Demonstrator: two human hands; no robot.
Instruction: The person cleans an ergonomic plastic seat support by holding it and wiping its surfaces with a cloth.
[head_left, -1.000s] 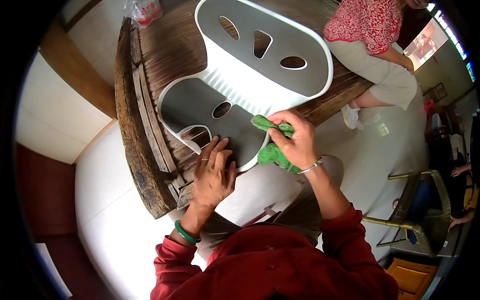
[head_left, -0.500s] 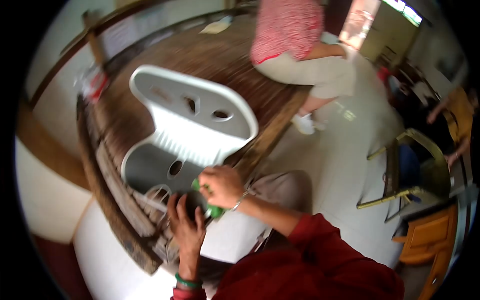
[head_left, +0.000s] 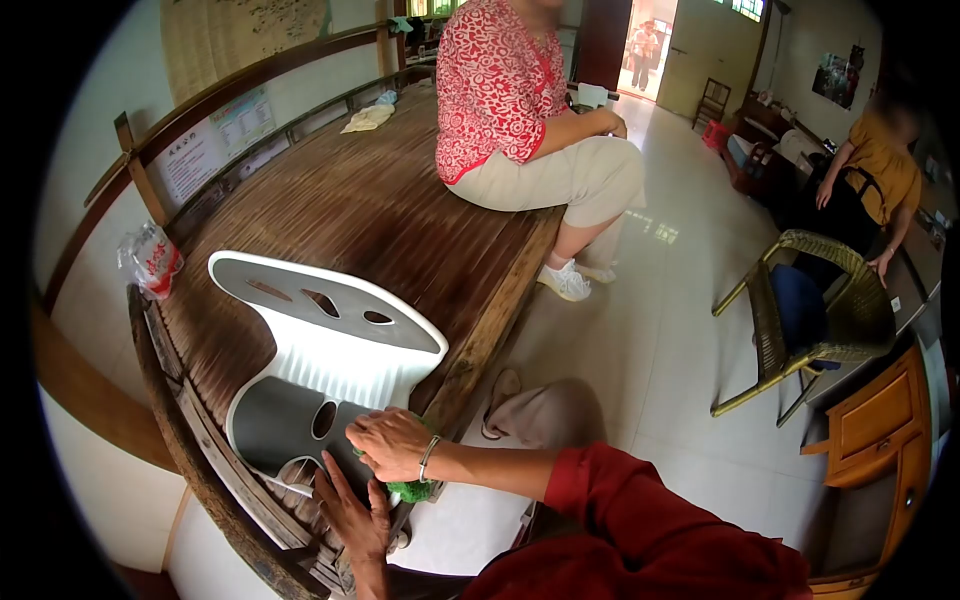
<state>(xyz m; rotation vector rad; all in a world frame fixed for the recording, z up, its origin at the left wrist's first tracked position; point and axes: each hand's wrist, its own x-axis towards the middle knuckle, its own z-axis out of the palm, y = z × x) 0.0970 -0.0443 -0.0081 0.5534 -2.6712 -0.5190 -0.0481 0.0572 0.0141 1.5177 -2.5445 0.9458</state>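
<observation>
A white and grey plastic seat with a backrest (head_left: 330, 312) lies on the slatted bed (head_left: 300, 190), near its front corner. My right hand (head_left: 392, 445) is closed around a fuzzy green cloth (head_left: 412, 491) over the right part of the grey seat panel. Part of the cloth sticks out below the wrist, and the rest is hidden under the hand. Close beside it, my left hand (head_left: 352, 518) rests on the seat's near edge with its fingers stretched out. A thin white loop (head_left: 297, 472) shows at the seat's edge, left of that hand.
A person in a patterned red top (head_left: 497, 85) sits on the bed's right edge. At the left stands a plastic bag (head_left: 152, 262); a yellowish cloth (head_left: 368, 118) lies farther back. On the right are a woven armchair (head_left: 845, 290), another person (head_left: 885, 175) and a wooden cabinet (head_left: 870, 440).
The view has tilted up and steadied, so the seat and hands appear lower and farther left. My right hand with the green cloth has shifted slightly toward the seat's oval hole.
</observation>
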